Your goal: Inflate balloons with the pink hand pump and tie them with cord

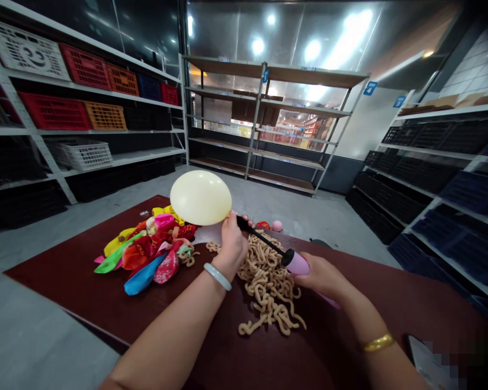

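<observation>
Filling the background were three racks: left rack (142,155) with coloured crates, back rack (317,76), right rack (435,201) with dark bins. Dark red table (65,271) took up the foreground. On it, a pile of tan curled strands (264,276) sat below the working area, loose ends trailing toward the wearer; left of that, a heap of limp coloured balloons (136,254). Inflated pale balloon (201,197) hung above the table near the heap's far right side, neck end toward the pump (287,257), which slanted over the strands. Left hand (232,244) was closed round the balloon's neck and the pump's black end; right hand (319,276) was wrapped on the lilac barrel. Fingers hid the joint, so couldn't tell how far the nozzle sat in the neck. Likely failure: a loosened left pinch, or a right-hand push off the pump's axis, could have slipped the neck off and let air out. Too much air could have burst the skin. Lower risk: dropping the pump end could have snagged loose strands. Smallest items: a phone-like slab (427,360) at lower right, partly blurred, gold bracelet (379,343) on the right wrist, pale bangle (218,277) on the left
</observation>
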A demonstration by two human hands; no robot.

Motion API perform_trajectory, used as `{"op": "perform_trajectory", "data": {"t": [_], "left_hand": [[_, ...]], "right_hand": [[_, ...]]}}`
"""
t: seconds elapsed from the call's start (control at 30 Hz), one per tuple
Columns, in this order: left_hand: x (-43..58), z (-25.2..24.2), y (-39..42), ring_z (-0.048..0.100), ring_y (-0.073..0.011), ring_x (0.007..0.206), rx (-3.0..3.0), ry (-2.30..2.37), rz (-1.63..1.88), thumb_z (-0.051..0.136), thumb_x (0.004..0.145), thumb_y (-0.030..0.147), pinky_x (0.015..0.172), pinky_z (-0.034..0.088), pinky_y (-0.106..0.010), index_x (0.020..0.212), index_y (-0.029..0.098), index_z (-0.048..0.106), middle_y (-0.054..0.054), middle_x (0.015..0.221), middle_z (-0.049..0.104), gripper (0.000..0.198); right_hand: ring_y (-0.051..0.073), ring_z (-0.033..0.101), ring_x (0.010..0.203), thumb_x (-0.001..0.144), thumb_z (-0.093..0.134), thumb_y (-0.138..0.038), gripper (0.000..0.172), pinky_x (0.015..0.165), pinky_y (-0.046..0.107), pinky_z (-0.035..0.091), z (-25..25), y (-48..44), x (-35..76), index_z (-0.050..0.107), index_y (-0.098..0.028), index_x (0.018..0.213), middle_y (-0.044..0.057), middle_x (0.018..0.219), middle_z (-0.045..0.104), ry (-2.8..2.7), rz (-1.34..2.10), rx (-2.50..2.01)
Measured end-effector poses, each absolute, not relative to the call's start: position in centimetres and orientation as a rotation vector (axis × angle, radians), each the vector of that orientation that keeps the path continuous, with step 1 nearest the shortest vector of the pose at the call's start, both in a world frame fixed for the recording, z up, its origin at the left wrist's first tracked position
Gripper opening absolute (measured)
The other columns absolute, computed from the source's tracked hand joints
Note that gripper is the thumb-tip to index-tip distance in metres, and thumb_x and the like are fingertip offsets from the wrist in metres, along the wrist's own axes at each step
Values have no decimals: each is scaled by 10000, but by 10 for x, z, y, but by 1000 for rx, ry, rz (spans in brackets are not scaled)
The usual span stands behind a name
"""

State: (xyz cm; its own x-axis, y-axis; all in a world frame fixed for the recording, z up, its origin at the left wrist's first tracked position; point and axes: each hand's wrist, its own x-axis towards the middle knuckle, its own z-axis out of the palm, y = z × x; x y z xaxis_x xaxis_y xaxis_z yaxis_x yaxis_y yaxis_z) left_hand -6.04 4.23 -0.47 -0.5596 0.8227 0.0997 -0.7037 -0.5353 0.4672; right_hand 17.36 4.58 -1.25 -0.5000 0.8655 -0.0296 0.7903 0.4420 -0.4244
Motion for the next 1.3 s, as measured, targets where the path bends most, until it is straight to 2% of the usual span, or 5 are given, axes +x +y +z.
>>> {"op": "perform_trajectory", "data": {"t": [0.17, 0.43, 0.7, 1.17, 1.3], "left_hand": [[-75, -3, 45, 532, -125, 536, 386, 465, 2162, 676, 779, 368, 558, 439, -268, 801, 209, 443, 22, 640, 522, 283], [-26, -12, 32, 542, -114, 594, 391, 438, 2057, 666, 811, 344, 654, 461, -271, 815, 203, 452, 15, 682, 543, 256], [17, -22, 15, 537, -109, 600, 479, 458, 1958, 640, 843, 383, 663, 467, -276, 820, 189, 492, 11, 701, 557, 245], [-77, -5, 51, 528, -115, 504, 332, 602, 2238, 655, 801, 357, 556, 453, -262, 777, 213, 414, 36, 587, 529, 282], [-66, -13, 51, 541, -113, 525, 329, 577, 2251, 646, 809, 345, 587, 465, -263, 790, 212, 423, 35, 606, 543, 260]], "right_hand": [[201, 632, 765, 704, 668, -385, 322, 611, 261, 378, -5, 46, 185, 654, -220, 980, 42, 919, 711, -2518, 661, -1409], [224, 636, 753, 708, 646, -522, 371, 570, 272, 301, -2, 39, 177, 638, -241, 950, 41, 886, 706, -2548, 219, -1544], [241, 656, 774, 762, 595, -523, 379, 582, 285, 316, 3, 20, 151, 605, -231, 1003, 59, 901, 703, -2521, 118, -1597], [260, 666, 799, 774, 567, -613, 441, 612, 298, 380, -9, 41, 168, 600, -236, 1000, 69, 905, 703, -2539, 17, -1594], [259, 669, 811, 793, 576, -541, 376, 635, 302, 385, -12, 43, 171, 577, -219, 987, 75, 882, 699, -2543, -106, -1649]]}}
